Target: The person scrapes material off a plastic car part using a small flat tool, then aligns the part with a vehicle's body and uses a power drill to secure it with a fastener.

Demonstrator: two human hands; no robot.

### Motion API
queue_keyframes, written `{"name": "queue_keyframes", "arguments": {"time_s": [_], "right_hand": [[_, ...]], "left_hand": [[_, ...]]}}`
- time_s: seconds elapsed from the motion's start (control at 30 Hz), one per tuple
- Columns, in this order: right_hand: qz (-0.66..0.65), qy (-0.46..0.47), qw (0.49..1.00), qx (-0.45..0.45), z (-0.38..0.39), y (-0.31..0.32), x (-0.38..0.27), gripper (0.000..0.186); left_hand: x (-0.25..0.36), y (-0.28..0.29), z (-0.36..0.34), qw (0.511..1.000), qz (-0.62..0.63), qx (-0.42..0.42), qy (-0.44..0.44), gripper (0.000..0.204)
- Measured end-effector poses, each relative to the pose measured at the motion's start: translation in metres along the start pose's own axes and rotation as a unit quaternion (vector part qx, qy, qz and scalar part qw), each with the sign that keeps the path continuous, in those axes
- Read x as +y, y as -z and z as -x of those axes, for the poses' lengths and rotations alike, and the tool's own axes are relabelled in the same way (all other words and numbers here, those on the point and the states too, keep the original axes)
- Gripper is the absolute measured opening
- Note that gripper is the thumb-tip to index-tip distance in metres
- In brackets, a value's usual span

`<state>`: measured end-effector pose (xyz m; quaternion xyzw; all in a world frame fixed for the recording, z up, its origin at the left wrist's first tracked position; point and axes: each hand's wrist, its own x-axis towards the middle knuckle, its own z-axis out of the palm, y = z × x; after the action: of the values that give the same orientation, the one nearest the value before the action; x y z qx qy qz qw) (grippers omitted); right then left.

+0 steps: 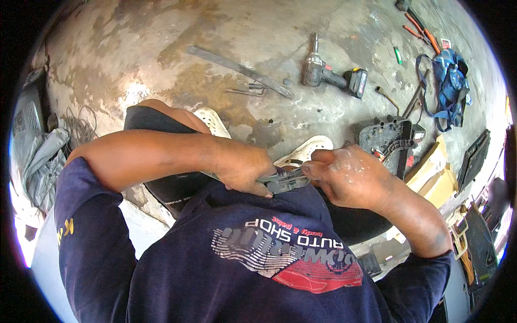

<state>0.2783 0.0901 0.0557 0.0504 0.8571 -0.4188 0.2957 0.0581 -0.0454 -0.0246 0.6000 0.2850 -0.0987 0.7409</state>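
Note:
In front of my lap I hold a short grey part [285, 182] with a ribbed, uneven surface, whose exact kind I cannot make out. My left hand [245, 168] is closed on its left end, with the thumb along the near side. The right end sits between the thumb and curled fingers of my right hand [347, 175], which has pale smudges on its back. Both hands hide the ends of the part.
On the stained concrete floor lie a cordless impact wrench [326, 75], a flat metal bar [239, 70] and a green lighter-like object [398, 55]. Rightward are a black tray [385, 135], a blue bag [452, 81], red-handled pliers [414, 27] and cardboard [431, 175]. Grey plastic sheeting [40, 167] lies left.

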Motion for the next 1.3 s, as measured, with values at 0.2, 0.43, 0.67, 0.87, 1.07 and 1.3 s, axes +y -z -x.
{"name": "queue_keyframes", "arguments": {"time_s": [0.2,0.43,0.67,0.87,1.07,1.3], "right_hand": [[-0.117,0.039,0.991,0.048,-0.014,-0.012,0.026,0.025],[-0.207,0.101,0.968,0.101,-0.023,-0.027,0.046,0.018],[-0.198,0.104,0.969,0.101,-0.022,-0.026,0.051,0.019],[-0.074,-0.089,0.989,0.096,0.000,0.006,-0.002,0.024],[-0.057,-0.093,0.992,0.069,0.001,-0.006,-0.018,0.029],[-0.235,0.016,0.961,0.144,-0.008,-0.053,0.032,0.018]], "left_hand": [[-0.003,0.001,0.003,0.998,0.055,-0.030,0.029,0.044],[-0.001,0.002,0.009,0.996,0.070,-0.033,0.036,0.045],[-0.003,0.003,0.007,0.998,0.056,-0.027,0.026,0.046],[-0.002,0.010,0.009,0.993,0.095,0.010,0.064,0.049],[-0.010,-0.003,0.001,0.999,0.018,0.031,0.013,0.052],[-0.001,0.007,0.011,0.995,0.086,-0.021,0.056,0.051]]}}
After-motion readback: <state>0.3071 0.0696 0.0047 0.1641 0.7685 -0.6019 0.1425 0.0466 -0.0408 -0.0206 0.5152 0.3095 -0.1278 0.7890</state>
